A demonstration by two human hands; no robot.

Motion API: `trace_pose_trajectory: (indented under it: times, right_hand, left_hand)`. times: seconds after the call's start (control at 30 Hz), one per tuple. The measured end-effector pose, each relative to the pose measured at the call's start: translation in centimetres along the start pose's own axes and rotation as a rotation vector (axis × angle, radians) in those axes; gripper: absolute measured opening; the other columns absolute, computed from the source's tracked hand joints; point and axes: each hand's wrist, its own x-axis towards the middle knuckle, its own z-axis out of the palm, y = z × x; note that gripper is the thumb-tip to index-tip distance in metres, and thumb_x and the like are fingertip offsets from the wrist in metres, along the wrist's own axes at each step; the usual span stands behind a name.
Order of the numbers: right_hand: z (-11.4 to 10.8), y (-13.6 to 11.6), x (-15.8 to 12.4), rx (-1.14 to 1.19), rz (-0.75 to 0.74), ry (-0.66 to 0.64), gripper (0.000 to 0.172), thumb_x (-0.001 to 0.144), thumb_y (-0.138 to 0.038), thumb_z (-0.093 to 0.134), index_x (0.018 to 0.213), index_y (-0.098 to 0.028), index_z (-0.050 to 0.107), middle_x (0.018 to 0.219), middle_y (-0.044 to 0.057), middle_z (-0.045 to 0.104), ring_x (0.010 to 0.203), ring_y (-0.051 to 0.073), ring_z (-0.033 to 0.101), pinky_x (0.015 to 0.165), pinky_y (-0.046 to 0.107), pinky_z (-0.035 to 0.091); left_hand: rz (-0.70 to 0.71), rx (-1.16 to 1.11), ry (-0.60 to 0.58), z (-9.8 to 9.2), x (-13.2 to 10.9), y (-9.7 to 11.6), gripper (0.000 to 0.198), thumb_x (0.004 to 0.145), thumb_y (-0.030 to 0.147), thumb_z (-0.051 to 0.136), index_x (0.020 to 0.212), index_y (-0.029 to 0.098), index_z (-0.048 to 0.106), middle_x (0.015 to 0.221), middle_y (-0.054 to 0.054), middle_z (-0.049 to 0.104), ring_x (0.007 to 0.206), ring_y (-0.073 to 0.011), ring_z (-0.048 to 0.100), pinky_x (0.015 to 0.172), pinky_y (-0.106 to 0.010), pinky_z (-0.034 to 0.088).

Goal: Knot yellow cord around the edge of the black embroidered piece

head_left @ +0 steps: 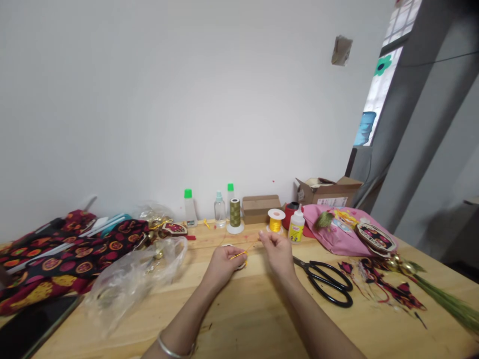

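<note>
My left hand (221, 264) is closed around a small pale-edged piece (241, 266), mostly hidden by the fingers. A yellow cord (245, 253) is looped at that piece, and a thin strand of it runs up to the right. My right hand (277, 253) pinches the strand's other end between thumb and fingertips, a little higher than the left. Both hands are above the wooden table (247, 309). Just right of my right hand lie black-handled scissors (329, 284), and behind it stands a spool of yellow cord (276, 224).
A green thread cone (235, 213), a glue bottle (296, 227) and several clear bottles (190, 212) stand along the wall. Patterned fabric (108, 249) and a plastic bag (138, 279) lie left. Right are a pink cloth bag (329, 237), fabric scraps (389, 289) and a green tassel (445, 299).
</note>
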Motion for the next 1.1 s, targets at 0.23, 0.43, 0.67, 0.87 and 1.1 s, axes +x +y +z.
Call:
trace_pose_trajectory:
  times: [0.23,0.43,0.67,0.87,1.1]
  right_hand:
    - [0.1,2.8,0.5,0.108,0.155,0.087,0.034,0.06,-0.045,0.054,0.055,-0.011,0.055,0.046,-0.002,0.048,0.044,0.009,0.038,0.045,0.021,0.031]
    - [0.1,3.0,0.5,0.111,0.162,0.112,0.033,0.057,-0.044,0.057,0.052,-0.011,0.054,0.042,-0.004,0.044,0.04,0.007,0.034,0.042,0.02,0.029]
    - [0.0,3.1,0.6,0.063,0.132,0.103,0.032,0.058,-0.043,0.056,0.05,-0.011,0.054,0.043,-0.004,0.044,0.041,0.007,0.034,0.043,0.02,0.028]
    - [0.0,3.1,0.6,0.037,0.101,0.09,0.033,0.058,-0.043,0.055,0.052,-0.011,0.055,0.045,-0.003,0.048,0.044,0.008,0.037,0.045,0.021,0.031]
    - [-0.1,2.8,0.8,-0.004,0.084,0.089,0.033,0.061,-0.042,0.053,0.055,-0.01,0.056,0.046,-0.002,0.047,0.044,0.008,0.036,0.046,0.021,0.029]
  left_hand:
    - [-0.024,-0.128,0.035,-0.3,0.1,0.0,0.019,0.05,0.024,0.067,0.06,0.009,0.062,0.045,0.0,0.059,0.042,-0.009,0.05,0.046,-0.019,0.036]
    - [-0.036,-0.147,0.017,-0.4,0.1,0.3,0.022,0.048,0.026,0.068,0.059,0.008,0.063,0.044,0.0,0.058,0.04,-0.0089,0.049,0.044,-0.019,0.035]
    - [-0.006,-0.162,0.006,-0.5,0.1,0.5,0.025,0.055,0.031,0.061,0.044,0.01,0.058,0.034,0.003,0.049,0.034,-0.0064,0.042,0.039,-0.018,0.03]
    - [-0.009,-0.125,0.043,-0.6,0.2,0.3,0.019,0.055,0.027,0.061,0.057,0.008,0.064,0.041,0.001,0.056,0.038,-0.0075,0.044,0.041,-0.018,0.031]
    - [0.004,-0.097,0.036,-0.7,0.0,0.6,0.019,0.055,0.027,0.063,0.051,0.009,0.063,0.045,-0.001,0.059,0.043,-0.0088,0.048,0.047,-0.019,0.034]
